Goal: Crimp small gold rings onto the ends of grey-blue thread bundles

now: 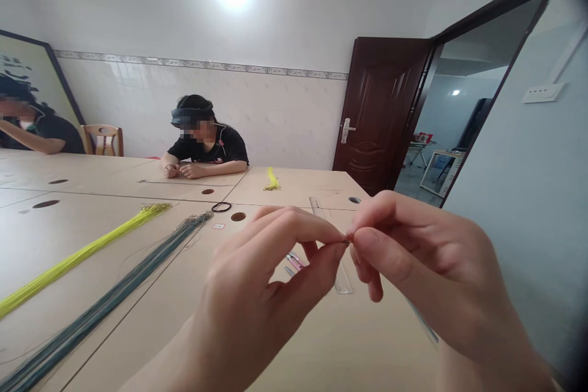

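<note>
Fingertips (339, 234) pinched a tiny piece (348, 241), too small to identify, above the clear ruler (343, 285).
Your left hand (271, 282) and right hand (432, 266) shared it; fine fingerwork seemed underway, likely calling next for steady control. A pink tool (296, 260) lay left of the ruler, teal strands (133, 282) farther left, yellow strands (92, 250) farther still.

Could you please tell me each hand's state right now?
Left hand: thumb and forefinger pinched closed; anything held is too small to identify.
Right hand: also pinched closed; anything held cannot be told.
</note>
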Available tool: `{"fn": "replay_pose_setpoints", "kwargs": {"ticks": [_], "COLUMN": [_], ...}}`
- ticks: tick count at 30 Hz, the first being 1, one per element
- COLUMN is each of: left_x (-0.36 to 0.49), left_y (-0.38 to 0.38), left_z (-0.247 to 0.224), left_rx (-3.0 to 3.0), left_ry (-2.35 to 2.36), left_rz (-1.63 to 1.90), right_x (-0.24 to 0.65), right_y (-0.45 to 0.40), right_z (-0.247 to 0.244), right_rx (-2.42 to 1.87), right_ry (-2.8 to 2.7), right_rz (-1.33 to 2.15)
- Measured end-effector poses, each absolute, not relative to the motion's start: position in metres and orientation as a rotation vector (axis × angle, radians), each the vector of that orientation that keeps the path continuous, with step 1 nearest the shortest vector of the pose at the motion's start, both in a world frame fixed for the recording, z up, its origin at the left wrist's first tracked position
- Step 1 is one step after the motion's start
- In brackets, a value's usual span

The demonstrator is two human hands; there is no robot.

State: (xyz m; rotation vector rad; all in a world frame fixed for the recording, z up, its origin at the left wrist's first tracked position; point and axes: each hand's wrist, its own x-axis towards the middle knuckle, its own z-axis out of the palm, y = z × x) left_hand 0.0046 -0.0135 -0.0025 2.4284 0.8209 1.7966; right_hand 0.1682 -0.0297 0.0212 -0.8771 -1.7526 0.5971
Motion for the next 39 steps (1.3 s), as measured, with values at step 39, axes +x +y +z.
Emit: {"fn": "replay_pose_setpoints", "kwargs": {"ticks": [39], "left_x": [0.008], "left_y": [-0.017], "left_z": [0.011], "left_rx": [2.021], "left_ry": [0.604], "left_rz": [1.599], "right_x": [0.166], "right_y": [-0.035], "right_z": [0.017], "right_rx": [-0.768], "right_ry": [-1.806], "right_rz": [0.260]}}
